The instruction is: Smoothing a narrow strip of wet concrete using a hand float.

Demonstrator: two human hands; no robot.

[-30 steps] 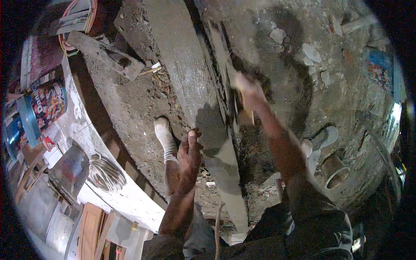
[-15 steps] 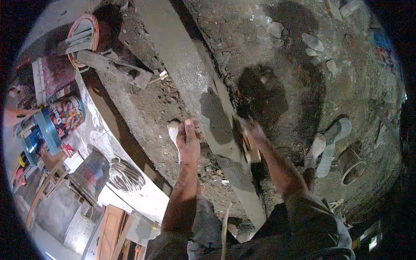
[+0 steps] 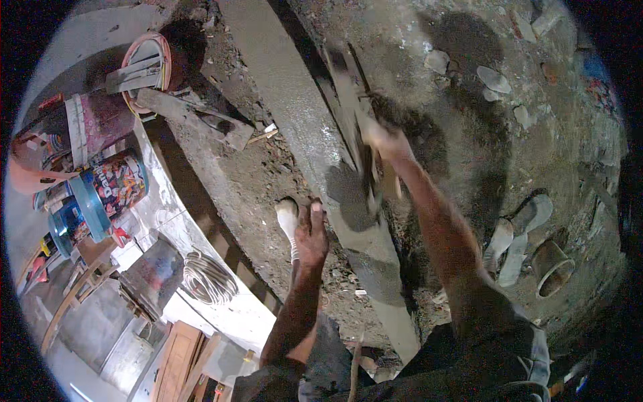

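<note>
A long wet cement strip (image 3: 288, 87) runs from the upper middle down to my knees, with dark wet patches on its surface. My right hand (image 3: 388, 142), blurred by motion, closes on a long flat tool (image 3: 347, 90) held along the strip's right edge. A brown wooden piece shows just below the hand; the blur hides how it joins the tool. Left of the strip, my left hand (image 3: 311, 234) hangs loosely curled, with nothing seen in it. It is beside my foot in a pale sock (image 3: 287, 216). Its palm side is hidden.
Stone pieces (image 3: 493, 79) lie on the rough ground at right. Pale slippers (image 3: 514, 260) and a round pot (image 3: 554, 269) are at lower right. At left are a patterned bucket (image 3: 120, 182), a coiled cable (image 3: 207, 278), a board (image 3: 201, 110) and a pink-rimmed container (image 3: 167, 60).
My right hand and the tool have moved up and away along the strip's right edge. The left hand stays beside the foot; the whole view has shifted slightly.
</note>
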